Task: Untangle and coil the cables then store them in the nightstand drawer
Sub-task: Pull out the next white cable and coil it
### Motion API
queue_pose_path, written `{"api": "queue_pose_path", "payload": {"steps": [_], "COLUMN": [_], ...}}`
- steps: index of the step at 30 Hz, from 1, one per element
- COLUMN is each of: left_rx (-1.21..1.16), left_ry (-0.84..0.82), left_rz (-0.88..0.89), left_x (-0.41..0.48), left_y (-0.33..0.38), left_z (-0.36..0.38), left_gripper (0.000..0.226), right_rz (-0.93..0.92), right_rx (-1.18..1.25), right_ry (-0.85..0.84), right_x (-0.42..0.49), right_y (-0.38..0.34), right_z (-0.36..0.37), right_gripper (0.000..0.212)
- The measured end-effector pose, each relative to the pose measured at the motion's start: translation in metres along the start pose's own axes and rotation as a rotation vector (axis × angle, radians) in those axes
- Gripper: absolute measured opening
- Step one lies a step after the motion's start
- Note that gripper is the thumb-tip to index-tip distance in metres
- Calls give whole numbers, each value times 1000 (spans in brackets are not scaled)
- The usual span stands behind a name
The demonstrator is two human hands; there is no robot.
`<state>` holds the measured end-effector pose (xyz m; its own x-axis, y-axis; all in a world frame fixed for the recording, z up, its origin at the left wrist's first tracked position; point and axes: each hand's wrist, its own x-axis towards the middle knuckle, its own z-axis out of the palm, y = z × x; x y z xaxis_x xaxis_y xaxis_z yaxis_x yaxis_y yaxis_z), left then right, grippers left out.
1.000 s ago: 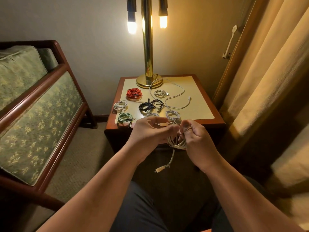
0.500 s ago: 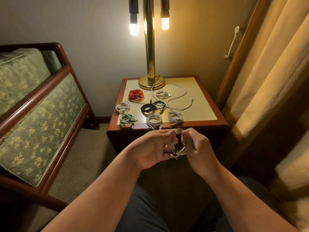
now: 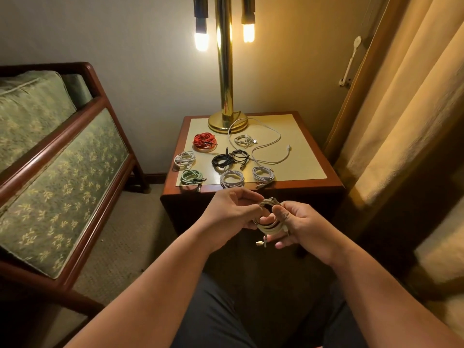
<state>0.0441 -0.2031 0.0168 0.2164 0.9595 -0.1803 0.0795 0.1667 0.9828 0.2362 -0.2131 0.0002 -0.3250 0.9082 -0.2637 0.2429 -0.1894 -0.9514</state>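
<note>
Cables cover the top of the nightstand in front of me, spread out before the brass lamp. Biggest of them is the loose white cable, which snakes uncoiled from the lamp's foot across the right of the mat. Around it sit finished bundles: the red coil near the lamp, the black coils in the middle, the green coil at the front left, and several white coils.

Below the front edge, held in the air, is the pale coil I am working on. My hands are close together and both grip it. My left hand pinches its upper left side, and my right hand has fingers hooked under the loops with the thumb on top. A short tail with its connector hangs beneath.

I judge I am at the end of winding this one. Next, the tail wants tucking or wrapping round the loops so they hold, and then the bundle goes up with the others. After that the loose white cable is left to do. Last comes the drawer, which I cannot make out in the dark front.
</note>
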Motion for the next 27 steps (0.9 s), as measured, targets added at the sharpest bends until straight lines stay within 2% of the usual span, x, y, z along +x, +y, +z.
{"api": "queue_pose_path", "payload": {"steps": [5,7,10,13,17,22,27], "left_rx": [727,873,961,917,630,304,90], "left_ry": [147,145,118,97,114,-16,-19], "left_rz": [260,352,524,589,376,170,96], "left_x": [4,6,4,2,1,-2,-4], "left_y": [-14,-17,-17,-19,-12,2,7], "left_z": [-3,-4,-9,-12,-10,-14,-14], "left_gripper": [29,32,32,42,57,49,41], "right_rz": [-57,-90,-79,-76,-158,-299,-367], "right_rx": [-162,-230,-211,-199,-291,-590,-664], "right_ry": [69,68,-30,-46,90,276,395], "right_x": [-3,-3,-4,-4,-1,4,4], "right_y": [1,3,2,0,4,4,2], "right_z": [6,8,3,-4,-8,-5,1], "right_gripper": [25,18,13,19,13,13,12]}}
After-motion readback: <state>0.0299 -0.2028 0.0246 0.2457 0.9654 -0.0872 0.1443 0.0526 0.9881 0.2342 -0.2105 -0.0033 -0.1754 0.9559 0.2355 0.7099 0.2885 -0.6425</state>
